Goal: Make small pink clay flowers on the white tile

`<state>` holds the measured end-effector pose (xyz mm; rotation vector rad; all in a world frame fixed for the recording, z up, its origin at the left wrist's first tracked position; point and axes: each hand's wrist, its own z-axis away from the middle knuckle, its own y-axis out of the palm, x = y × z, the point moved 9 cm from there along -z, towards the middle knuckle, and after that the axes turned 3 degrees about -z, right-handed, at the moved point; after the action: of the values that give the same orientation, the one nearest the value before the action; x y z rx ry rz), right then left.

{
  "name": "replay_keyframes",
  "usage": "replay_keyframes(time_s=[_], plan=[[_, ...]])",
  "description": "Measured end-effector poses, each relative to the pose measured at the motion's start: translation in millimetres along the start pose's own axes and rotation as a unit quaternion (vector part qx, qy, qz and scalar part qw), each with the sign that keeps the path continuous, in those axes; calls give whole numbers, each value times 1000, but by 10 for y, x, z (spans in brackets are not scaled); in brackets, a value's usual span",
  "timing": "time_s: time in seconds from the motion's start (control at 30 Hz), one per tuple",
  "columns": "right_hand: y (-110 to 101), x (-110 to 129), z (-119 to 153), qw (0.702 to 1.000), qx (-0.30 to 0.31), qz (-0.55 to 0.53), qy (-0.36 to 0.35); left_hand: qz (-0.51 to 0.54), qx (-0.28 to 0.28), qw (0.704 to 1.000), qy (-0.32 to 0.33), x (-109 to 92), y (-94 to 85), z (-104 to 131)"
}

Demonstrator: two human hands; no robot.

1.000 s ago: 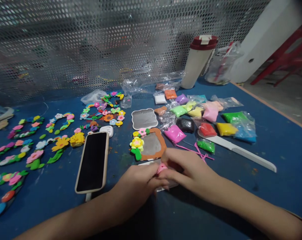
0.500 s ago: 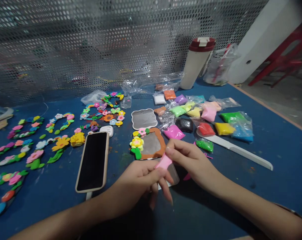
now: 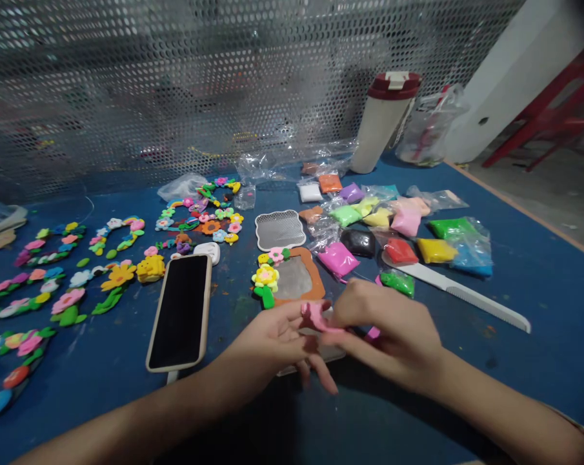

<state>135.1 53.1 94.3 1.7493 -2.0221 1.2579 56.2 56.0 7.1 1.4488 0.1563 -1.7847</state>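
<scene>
landmark: the brown-rimmed mirror (image 3: 294, 278), flat on the blue table (image 3: 102, 355), a yellow flower (image 3: 266, 276) on its left edge.
pink clay: a soft bent strip (image 3: 317, 318), raised just in front of the mirror's near edge, between my two hands.
my right hand (image 3: 391, 329): in front of the mirror and to its right, thumb and fingers closed in a pinch on one end of the strip.
my left hand (image 3: 272, 342): in front of the mirror, fingers loosely spread, thumb apart from the index finger; the strip's other end rests against that fingertip.
pale sheet (image 3: 333, 353): in front of the mirror, under my hands, mostly hidden.
wavy mirror (image 3: 279, 230): just behind the brown-rimmed mirror.
magenta pouch (image 3: 339, 259): near the mirror, on its right; the black pouch (image 3: 358, 243) lies behind that one.
white comb (image 3: 470, 296): well to the mirror's right.
phone (image 3: 179, 313): to the mirror's left, screen dark.
tumbler (image 3: 383, 129): far behind the mirror, rightward, upright, lid red.
</scene>
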Motion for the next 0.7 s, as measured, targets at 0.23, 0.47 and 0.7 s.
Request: replay_keyframes(time_s=[0.23,0.47,0.7], plan=[[207,-245,56,991,45,58,115,-78,-60,995,-28,-8,-7,79],[264,-90,97,987,31,156,24,-98,-80,989,-76,56,-39,62],[67,-400,57,961,-40,-51,267,-118,-104,986,-62,7,-73,126]])
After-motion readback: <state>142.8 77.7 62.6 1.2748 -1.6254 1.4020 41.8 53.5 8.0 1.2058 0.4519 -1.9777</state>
